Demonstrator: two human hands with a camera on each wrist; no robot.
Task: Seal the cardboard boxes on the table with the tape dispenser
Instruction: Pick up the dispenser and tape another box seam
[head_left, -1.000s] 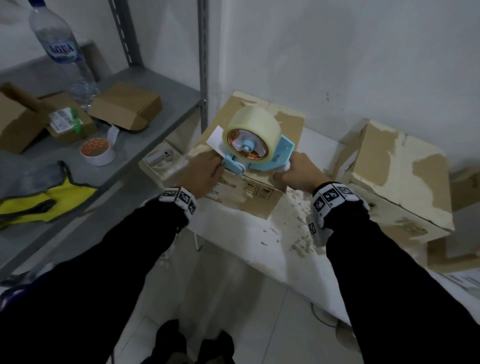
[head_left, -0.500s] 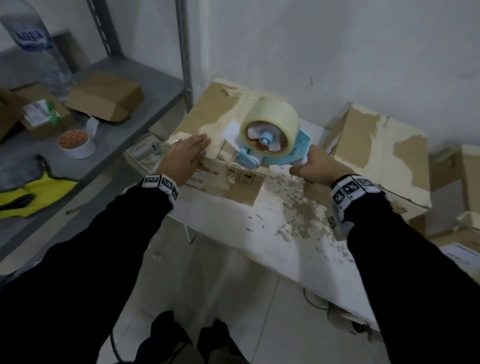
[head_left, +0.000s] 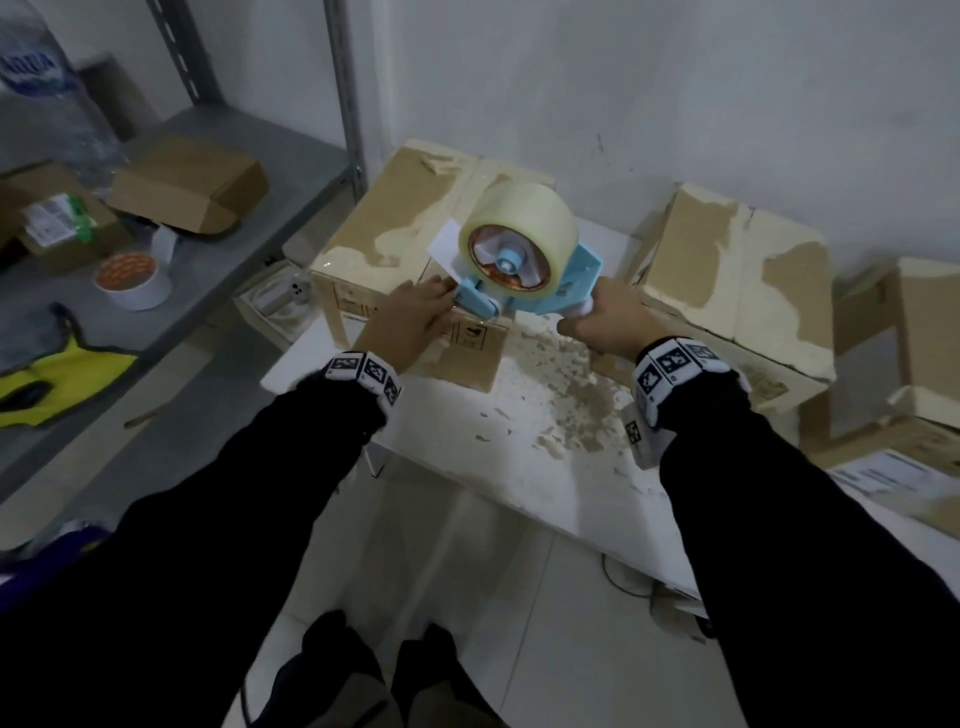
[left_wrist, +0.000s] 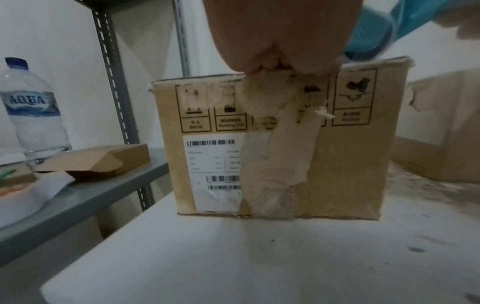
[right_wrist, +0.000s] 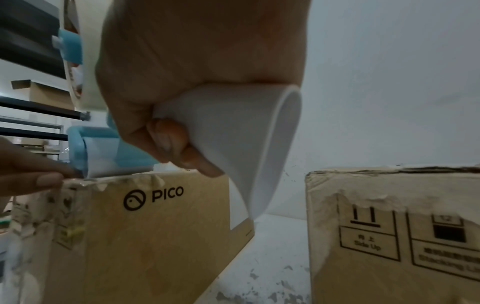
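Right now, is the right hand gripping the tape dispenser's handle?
Yes, the right hand has its fingers curled round the white handle of the tape dispenser, held at the near top edge of the box.

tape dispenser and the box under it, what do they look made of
Tape dispenser: smooth moulded plastic by the look, a light blue frame with a white handle, matte with an even colour. The roll on it is glossy, see-through film.
Box: brown cardboard, matte, with printed symbols, a torn top layer and frayed edges.
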